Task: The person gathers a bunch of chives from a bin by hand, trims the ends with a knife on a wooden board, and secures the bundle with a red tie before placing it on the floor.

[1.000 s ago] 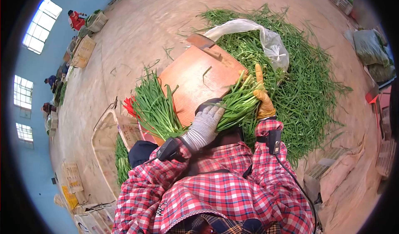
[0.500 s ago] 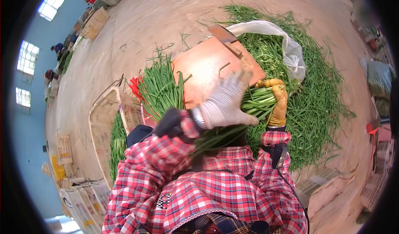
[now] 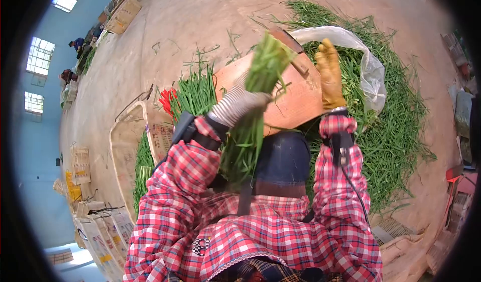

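Observation:
My left hand (image 3: 239,101), in a pale striped glove, is closed around a bunch of garlic chives (image 3: 269,64). The pale stalk ends point up over the wooden board (image 3: 290,99), and the leaves hang down toward my lap. My right hand (image 3: 329,76), in a yellow glove, is at the board's right edge with its fingers stretched out and nothing in it. A cleaver (image 3: 287,40) with a wooden handle lies across the board's far end, partly hidden by the bunch. More chives (image 3: 195,92) lie left of the board, beside red strips (image 3: 168,101).
A large heap of loose green leaves (image 3: 396,147) spreads on the floor at right, with a white plastic sack (image 3: 373,79) in it. At left stands a plastic crate (image 3: 114,154) holding greens. People and more crates (image 3: 124,15) line the blue wall.
My left hand has taken the bunch from my right hand and raised it upright, moving left. My right hand has let go, straightened its fingers and moved up along the board.

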Demonstrator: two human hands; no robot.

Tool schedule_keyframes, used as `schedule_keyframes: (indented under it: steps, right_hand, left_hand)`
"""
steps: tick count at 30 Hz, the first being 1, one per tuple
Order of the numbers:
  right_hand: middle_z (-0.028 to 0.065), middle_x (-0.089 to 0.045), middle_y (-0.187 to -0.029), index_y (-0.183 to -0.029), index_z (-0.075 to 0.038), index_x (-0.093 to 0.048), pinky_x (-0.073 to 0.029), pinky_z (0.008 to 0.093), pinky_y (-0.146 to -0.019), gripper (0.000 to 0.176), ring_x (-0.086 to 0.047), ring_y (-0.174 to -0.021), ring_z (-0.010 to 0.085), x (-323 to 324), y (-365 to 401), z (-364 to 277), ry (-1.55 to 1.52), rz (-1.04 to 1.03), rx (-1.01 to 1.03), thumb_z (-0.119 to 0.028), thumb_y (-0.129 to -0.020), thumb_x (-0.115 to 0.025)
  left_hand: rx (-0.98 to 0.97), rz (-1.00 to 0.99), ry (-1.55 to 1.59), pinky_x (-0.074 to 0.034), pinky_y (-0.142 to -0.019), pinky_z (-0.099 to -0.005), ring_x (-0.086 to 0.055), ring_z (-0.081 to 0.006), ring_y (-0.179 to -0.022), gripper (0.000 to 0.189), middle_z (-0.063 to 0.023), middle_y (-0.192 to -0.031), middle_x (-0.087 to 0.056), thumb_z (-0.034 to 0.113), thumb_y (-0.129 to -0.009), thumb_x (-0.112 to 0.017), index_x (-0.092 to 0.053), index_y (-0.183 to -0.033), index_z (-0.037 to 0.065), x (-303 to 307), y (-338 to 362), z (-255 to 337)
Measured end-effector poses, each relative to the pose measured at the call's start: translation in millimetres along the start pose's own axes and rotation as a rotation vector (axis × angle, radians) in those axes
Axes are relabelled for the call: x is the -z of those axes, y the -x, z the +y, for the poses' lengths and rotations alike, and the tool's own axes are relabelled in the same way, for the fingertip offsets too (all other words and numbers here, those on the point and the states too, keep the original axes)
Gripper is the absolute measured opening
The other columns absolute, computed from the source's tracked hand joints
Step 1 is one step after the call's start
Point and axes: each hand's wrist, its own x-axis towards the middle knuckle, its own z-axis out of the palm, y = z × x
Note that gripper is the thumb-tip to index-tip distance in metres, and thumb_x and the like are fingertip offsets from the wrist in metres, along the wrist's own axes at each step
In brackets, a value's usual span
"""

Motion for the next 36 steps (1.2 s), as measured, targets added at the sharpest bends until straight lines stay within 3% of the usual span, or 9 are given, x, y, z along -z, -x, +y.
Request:
schedule_keyframes:
  steps: [3,8,12,16,19,23,27,31,36]
  right_hand:
    - [0.0168,-0.044,-0.132,-0.134,-0.01,-0.043,-0.048,0.0366,-0.091,0.06,-0.051,-0.114,0.0296,63,-60,87,1.39,-0.28,0.392,-0.036,-0.085,-0.066]
    - [0.0144,-0.057,-0.107,-0.132,-0.019,-0.048,-0.051,0.0403,-0.081,0.053,-0.058,-0.1,0.0316,61,-81,160,1.828,-0.288,0.191,-0.031,-0.083,-0.063]
    - [0.0166,-0.063,-0.111,-0.127,-0.018,-0.055,-0.052,0.0355,-0.076,0.038,-0.064,-0.094,0.0274,134,-103,265,1.246,-0.325,0.41,-0.025,-0.09,-0.056]
    - [0.0172,-0.063,-0.114,-0.119,-0.002,-0.055,-0.048,0.0337,-0.086,0.036,-0.063,-0.098,0.0261,111,-51,118,0.827,-0.011,-0.008,-0.022,-0.091,-0.057]
    - [0.0106,-0.063,-0.1,-0.112,-0.001,-0.054,-0.048,0.0313,-0.081,0.028,-0.061,-0.09,0.0192,142,-11,51,0.644,0.059,-0.043,-0.013,-0.088,-0.06]
    - [0.0024,-0.053,-0.075,-0.112,-0.002,-0.05,-0.044,0.0281,-0.057,0.027,-0.049,-0.063,0.011,155,38,-14,0.816,0.19,-0.059,-0.01,-0.088,-0.059]
    - [0.0006,-0.052,-0.069,-0.122,-0.002,-0.048,-0.042,0.026,-0.049,0.035,-0.047,-0.054,0.0091,139,81,-41,0.803,0.058,-0.082,-0.01,-0.089,-0.057]
    - [0.0226,-0.062,-0.083,-0.133,-0.002,-0.041,-0.049,0.0426,-0.068,0.046,-0.063,-0.077,0.0403,108,92,-54,1.037,-0.116,-0.175,-0.01,-0.09,-0.055]
    - [0.0268,-0.061,-0.079,-0.127,-0.001,-0.043,-0.047,0.0471,-0.063,0.044,-0.06,-0.073,0.0439,108,89,-37,1.231,-0.229,-0.14,-0.013,-0.087,-0.058]
  left_hand:
    - [-0.044,0.103,-0.259,-0.054,-0.065,-0.0309,-0.062,-0.0181,-0.076,0.045,-0.0077,-0.088,-0.06,0.006,-0.073,-0.071,-0.052,-0.113,0.0,34,-28,17]
    - [-0.331,0.259,-0.764,-0.052,-0.078,-0.0374,-0.065,-0.0298,-0.091,0.066,-0.0181,-0.096,-0.066,0.014,-0.065,-0.074,-0.05,-0.126,0.005,26,-73,14]
    - [-0.342,0.207,-1.147,-0.052,-0.077,-0.0423,-0.063,-0.0368,-0.09,0.063,-0.0195,-0.096,-0.065,0.016,-0.071,-0.071,-0.048,-0.13,0.008,0,-99,0]
    - [-0.23,0.126,-1.304,-0.052,-0.072,-0.0432,-0.064,-0.0333,-0.087,0.062,-0.0176,-0.096,-0.065,0.018,-0.077,-0.068,-0.043,-0.134,0.011,-17,-131,-42]
    - [-0.378,0.125,-1.398,-0.051,-0.066,-0.0447,-0.064,-0.0351,-0.078,0.059,-0.0159,-0.089,-0.063,0.015,-0.079,-0.064,-0.042,-0.134,0.015,-24,-150,-83]
    - [-0.093,0.008,-1.484,-0.051,-0.072,-0.046,-0.063,-0.0363,-0.083,0.049,-0.0177,-0.091,-0.061,0.012,-0.08,-0.06,-0.048,-0.128,0.018,-38,-164,-121]
    - [-0.187,0.095,-1.522,-0.05,-0.07,-0.0444,-0.063,-0.0344,-0.082,0.043,-0.016,-0.091,-0.061,0.011,-0.083,-0.056,-0.05,-0.125,0.018,-40,-160,-142]
    - [-0.281,0.153,-1.597,-0.05,-0.069,-0.0411,-0.064,-0.0296,-0.079,0.036,-0.0115,-0.09,-0.062,0.01,-0.086,-0.05,-0.052,-0.122,0.016,-39,-161,-148]
    - [-0.329,0.203,-1.572,-0.049,-0.069,-0.0421,-0.063,-0.0289,-0.08,0.035,-0.0105,-0.09,-0.062,0.01,-0.085,-0.051,-0.053,-0.12,0.014,-39,-161,-157]
